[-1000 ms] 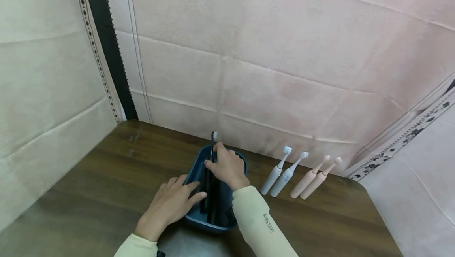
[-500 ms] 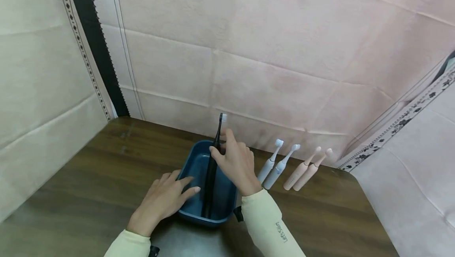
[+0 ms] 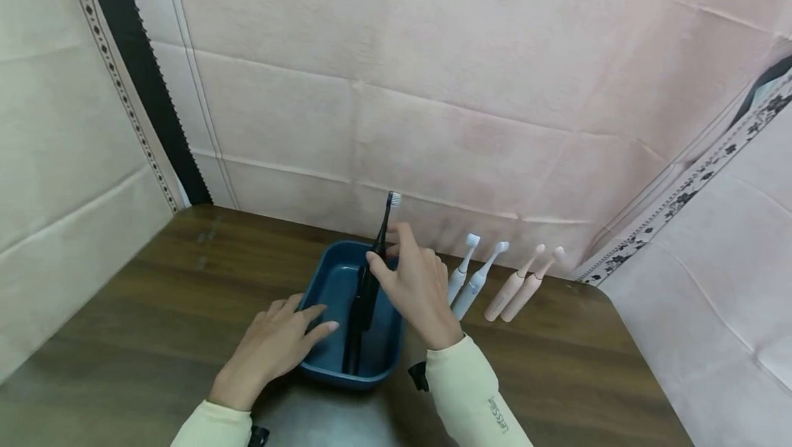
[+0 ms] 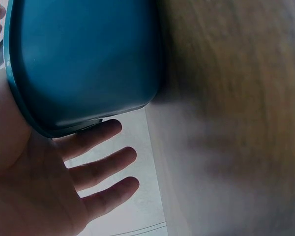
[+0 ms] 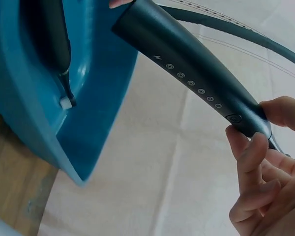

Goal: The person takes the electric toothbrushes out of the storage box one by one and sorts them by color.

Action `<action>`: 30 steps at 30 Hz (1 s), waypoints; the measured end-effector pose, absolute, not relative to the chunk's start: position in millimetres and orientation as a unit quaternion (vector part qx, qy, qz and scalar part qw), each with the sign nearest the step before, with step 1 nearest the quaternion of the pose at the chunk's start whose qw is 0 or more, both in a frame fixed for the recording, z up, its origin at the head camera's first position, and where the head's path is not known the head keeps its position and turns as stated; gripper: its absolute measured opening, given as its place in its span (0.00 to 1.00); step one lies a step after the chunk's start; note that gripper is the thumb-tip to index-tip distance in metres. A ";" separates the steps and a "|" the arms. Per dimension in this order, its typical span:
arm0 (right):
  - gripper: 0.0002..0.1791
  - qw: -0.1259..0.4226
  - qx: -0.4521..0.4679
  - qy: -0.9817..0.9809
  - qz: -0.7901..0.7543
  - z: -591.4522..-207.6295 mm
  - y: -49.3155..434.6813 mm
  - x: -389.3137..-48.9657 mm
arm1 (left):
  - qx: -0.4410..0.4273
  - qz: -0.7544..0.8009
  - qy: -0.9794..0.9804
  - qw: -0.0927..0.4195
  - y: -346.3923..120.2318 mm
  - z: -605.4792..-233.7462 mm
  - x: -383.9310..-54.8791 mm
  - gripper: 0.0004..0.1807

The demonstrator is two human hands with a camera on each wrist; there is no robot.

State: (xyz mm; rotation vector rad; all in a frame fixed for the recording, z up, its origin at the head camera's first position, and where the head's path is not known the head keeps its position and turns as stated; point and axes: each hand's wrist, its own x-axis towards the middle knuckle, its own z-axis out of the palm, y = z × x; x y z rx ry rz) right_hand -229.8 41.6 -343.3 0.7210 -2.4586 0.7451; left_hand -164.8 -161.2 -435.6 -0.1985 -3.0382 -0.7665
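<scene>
My right hand pinches a black electric toothbrush by the upper handle, thumb on one side and fingertips on the other. The brush is tilted, with its white bristles above the far rim of a blue plastic bin. Along its handle a row of small round marks and a button face the right wrist view. Another black electric toothbrush lies inside the bin, partly behind the held one in the head view. At the bin's left rim rests my left hand, with thumb and forefinger over the edge and the other fingers loosely extended outside.
Right of the bin, two pale blue electric toothbrushes and two pink electric toothbrushes stand upright in a row on the wooden table. A pale cloth hangs close behind the table's back edge.
My right hand has lifted the toothbrush up from low in the bin, its head now higher and farther right of the bin's middle. The left hand stays at the rim.
</scene>
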 end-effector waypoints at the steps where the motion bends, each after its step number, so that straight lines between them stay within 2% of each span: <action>1: 0.26 0.240 0.262 -0.894 0.274 -342.1 44.3 -228.4 | -0.064 -0.245 -0.967 0.000 -161.1 -435.4 -164.9 0.33; 30: 0.27 0.298 0.211 -0.895 0.257 -332.1 126.7 -208.6 | -0.089 -0.237 -0.967 0.007 -163.3 -442.0 -170.8 0.38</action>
